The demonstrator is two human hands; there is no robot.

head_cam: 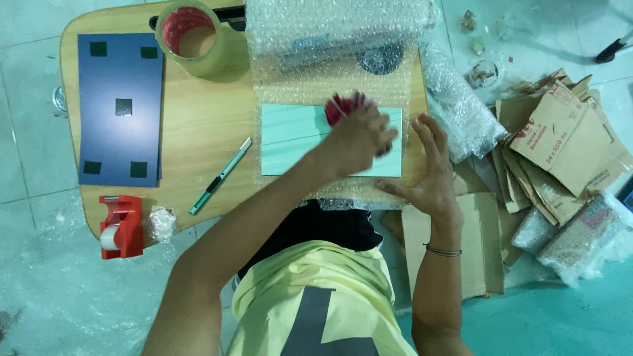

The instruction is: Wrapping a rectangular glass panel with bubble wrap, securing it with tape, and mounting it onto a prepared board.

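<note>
A pale teal flat panel (297, 140) lies on a sheet of bubble wrap (316, 79) on a small wooden table (198, 125). My left hand (359, 142) rests on the panel's right half and grips red-handled scissors (343, 107), whose handles poke out above the fingers. My right hand (428, 168) lies flat and open at the panel's right end, fingers spread on the bubble wrap near the table's edge.
A dark blue board with black squares (120, 109) lies on the table's left. A big roll of clear tape (192, 36), a green utility knife (219, 177) and a red tape dispenser (122, 226) are nearby. Flattened cardboard (560, 142) and rolled bubble wrap (455, 102) lie right.
</note>
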